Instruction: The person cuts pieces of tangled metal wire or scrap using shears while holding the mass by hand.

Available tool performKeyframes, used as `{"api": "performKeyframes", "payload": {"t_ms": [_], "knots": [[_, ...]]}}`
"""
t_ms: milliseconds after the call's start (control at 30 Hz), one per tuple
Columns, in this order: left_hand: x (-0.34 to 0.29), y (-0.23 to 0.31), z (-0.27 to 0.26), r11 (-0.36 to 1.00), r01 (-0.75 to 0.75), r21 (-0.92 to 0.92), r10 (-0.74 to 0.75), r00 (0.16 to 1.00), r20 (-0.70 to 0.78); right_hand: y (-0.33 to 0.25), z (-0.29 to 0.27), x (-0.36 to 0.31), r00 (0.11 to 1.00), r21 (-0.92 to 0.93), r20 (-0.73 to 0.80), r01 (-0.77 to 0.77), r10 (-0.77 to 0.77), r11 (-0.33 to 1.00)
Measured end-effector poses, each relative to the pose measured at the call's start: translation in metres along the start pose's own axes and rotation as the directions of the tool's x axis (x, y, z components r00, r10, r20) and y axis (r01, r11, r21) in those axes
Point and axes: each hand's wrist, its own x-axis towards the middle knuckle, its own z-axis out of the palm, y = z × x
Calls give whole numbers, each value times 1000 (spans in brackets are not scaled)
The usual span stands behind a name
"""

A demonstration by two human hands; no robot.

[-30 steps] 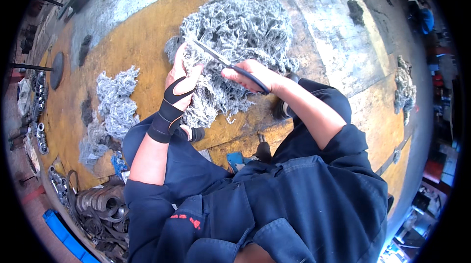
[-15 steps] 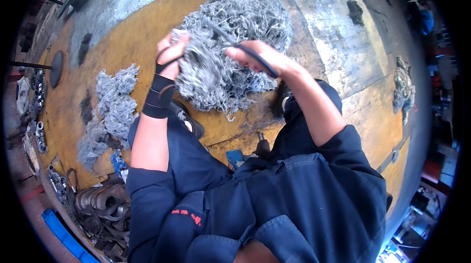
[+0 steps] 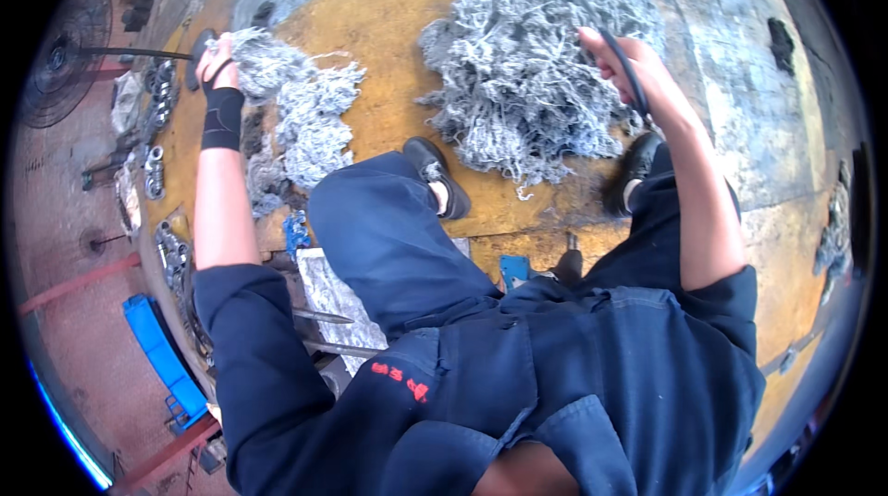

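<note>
My left hand (image 3: 218,73), with a black wrist wrap, is closed on one end of a clump of grey yarn waste (image 3: 263,63) at the left. The clump hangs over or against a smaller heap of grey yarn waste (image 3: 317,122); I cannot tell whether they touch. My right hand (image 3: 638,78) grips the dark curved handle of a long thin tool (image 3: 623,66). Its slim grey shaft points up and away over the large pile of tangled grey yarn waste (image 3: 527,66). Whether it is a blade or a rod is unclear.
My shoes (image 3: 437,177) stand at the pile's near edge on a worn yellow surface (image 3: 398,34). Metal rings and fittings (image 3: 155,172) lie along the left edge. A fan (image 3: 63,54) stands beyond that edge, with a blue bench-like object (image 3: 166,362) lower down.
My left hand has carried the clump from the large pile to the smaller heap at the left. My right hand still holds the tool near the large pile. The view has shifted left.
</note>
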Motion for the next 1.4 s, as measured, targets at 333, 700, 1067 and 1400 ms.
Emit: {"api": "performKeyframes", "payload": {"t_ms": [333, 700, 1067, 1400], "knots": [[-9, -36, -21, 821, 439, 365, -416, 898, -145, 14, -4, 2, 985, 133, -167, 62, -39, 989], [-317, -46, 306, 694, 417, 587, -720, 395, 571, 4, -8, 7, 965, 657, 0, -197, 262, 727], [-396, -128, 308, 477, 174, 861, -490, 867, 96, 7, -2, 6, 982, 585, 23, -166, 188, 794], [-367, -253, 229, 630, -41, 775, -579, 640, 504, 7, 5, 17, 911, 602, 236, -411, 339, 685]]}}
